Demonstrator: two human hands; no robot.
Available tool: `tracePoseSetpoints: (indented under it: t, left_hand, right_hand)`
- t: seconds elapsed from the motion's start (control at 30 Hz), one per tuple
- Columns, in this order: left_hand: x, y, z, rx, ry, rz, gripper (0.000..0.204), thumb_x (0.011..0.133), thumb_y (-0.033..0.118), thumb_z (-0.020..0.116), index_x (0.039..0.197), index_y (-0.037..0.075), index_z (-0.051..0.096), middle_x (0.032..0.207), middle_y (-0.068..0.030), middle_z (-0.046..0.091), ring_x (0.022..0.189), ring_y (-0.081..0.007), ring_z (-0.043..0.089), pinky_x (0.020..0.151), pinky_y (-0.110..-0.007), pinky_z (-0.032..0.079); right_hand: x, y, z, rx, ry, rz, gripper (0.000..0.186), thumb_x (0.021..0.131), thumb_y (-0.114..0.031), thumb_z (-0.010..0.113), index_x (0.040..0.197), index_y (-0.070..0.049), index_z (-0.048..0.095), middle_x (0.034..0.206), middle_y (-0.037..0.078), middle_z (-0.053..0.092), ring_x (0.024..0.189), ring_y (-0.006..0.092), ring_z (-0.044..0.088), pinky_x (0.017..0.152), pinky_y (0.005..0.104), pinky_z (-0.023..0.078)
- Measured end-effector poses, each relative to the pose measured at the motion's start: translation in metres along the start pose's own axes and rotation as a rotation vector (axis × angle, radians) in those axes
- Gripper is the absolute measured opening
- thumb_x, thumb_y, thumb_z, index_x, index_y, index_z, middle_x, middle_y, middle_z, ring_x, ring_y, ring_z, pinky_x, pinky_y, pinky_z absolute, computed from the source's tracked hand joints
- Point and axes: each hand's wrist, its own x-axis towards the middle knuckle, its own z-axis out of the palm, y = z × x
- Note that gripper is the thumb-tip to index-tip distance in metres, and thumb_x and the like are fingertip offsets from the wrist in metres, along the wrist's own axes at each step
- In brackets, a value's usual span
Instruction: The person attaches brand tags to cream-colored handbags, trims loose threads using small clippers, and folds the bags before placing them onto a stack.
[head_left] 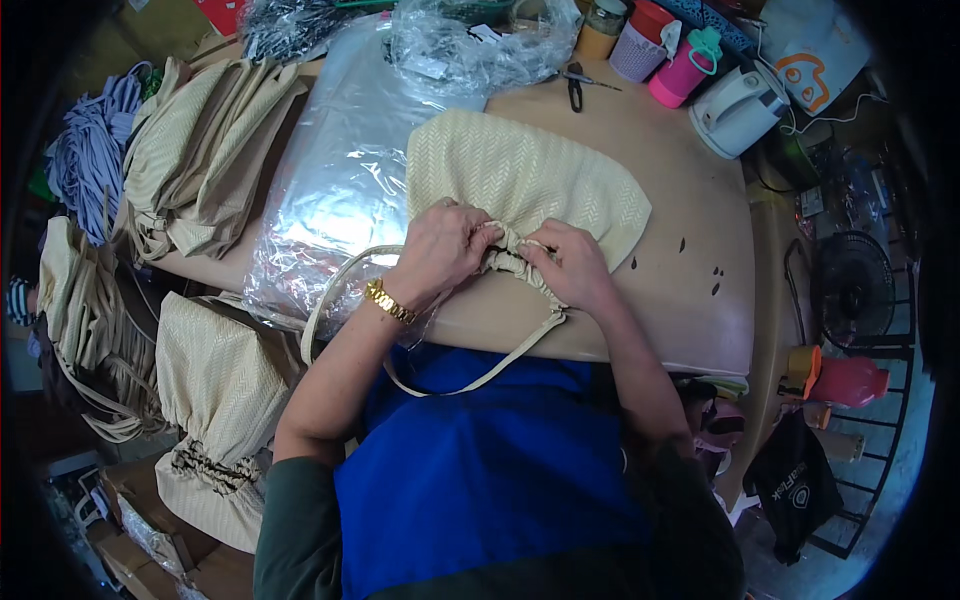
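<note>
A cream herringbone-woven drawstring bag [520, 170] lies on the table, its gathered mouth toward me. My left hand [440, 248] pinches the ruffled edge of that mouth from the left. Close beside it, my right hand [570, 262] grips the same gathered edge, thumb and fingers pressed together. A cream strap [490, 374] loops from the bag down past the table's front edge and up on the left around my forearm. Dark lining shows in the small gap between the hands. What the fingertips hold inside the folds is hidden.
Clear plastic sheets [325, 190] lie left of the bag. Woven bags [205, 140] are piled farther left, beside bundled lavender cords [92, 150]. Pliers [574, 92], a pink bottle [682, 72] and a white electric kettle [738, 108] stand or lie at the back. A black fan [853, 285] is at right.
</note>
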Motion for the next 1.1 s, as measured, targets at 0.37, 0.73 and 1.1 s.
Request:
tracePoseSetpoints:
  t: [0.37, 0.73, 1.1]
  left_hand:
    - [-0.081, 0.056, 0.025, -0.404, -0.17, -0.085, 0.017, 0.092, 0.011, 0.061, 0.105, 0.001, 0.065, 0.089, -0.0169, 0.067, 0.078, -0.0327, 0.067, 0.075, -0.039, 0.052]
    - [-0.081, 0.048, 0.059, -1.256, -0.609, -0.438, 0.028, 0.101, 0.021, 0.056, 0.123, 0.004, 0.06, 0.102, -0.0081, 0.07, 0.085, -0.0156, 0.069, 0.071, -0.028, 0.052]
    - [-0.078, 0.065, 0.064, -1.475, -0.551, -0.658, 0.024, 0.091, 0.007, 0.069, 0.113, 0.003, 0.062, 0.096, -0.005, 0.071, 0.087, -0.0103, 0.069, 0.067, -0.02, 0.056]
  right_hand:
    - [0.057, 0.059, -0.072, 0.202, 0.212, 0.095, 0.021, 0.092, -0.016, 0.061, 0.104, -0.001, 0.07, 0.094, 0.012, 0.07, 0.084, 0.0206, 0.067, 0.078, 0.0304, 0.051]
    - [0.251, 0.186, -0.09, -0.449, 0.311, 0.136, 0.059, 0.092, -0.03, 0.058, 0.147, -0.018, 0.04, 0.16, 0.02, 0.02, 0.144, 0.0378, 0.03, 0.115, 0.0445, 0.033]
    - [0.231, 0.12, -0.106, -0.755, 0.07, 0.284, 0.048, 0.081, -0.018, 0.06, 0.126, -0.002, 0.06, 0.13, 0.024, 0.058, 0.122, 0.0337, 0.058, 0.102, 0.044, 0.047]
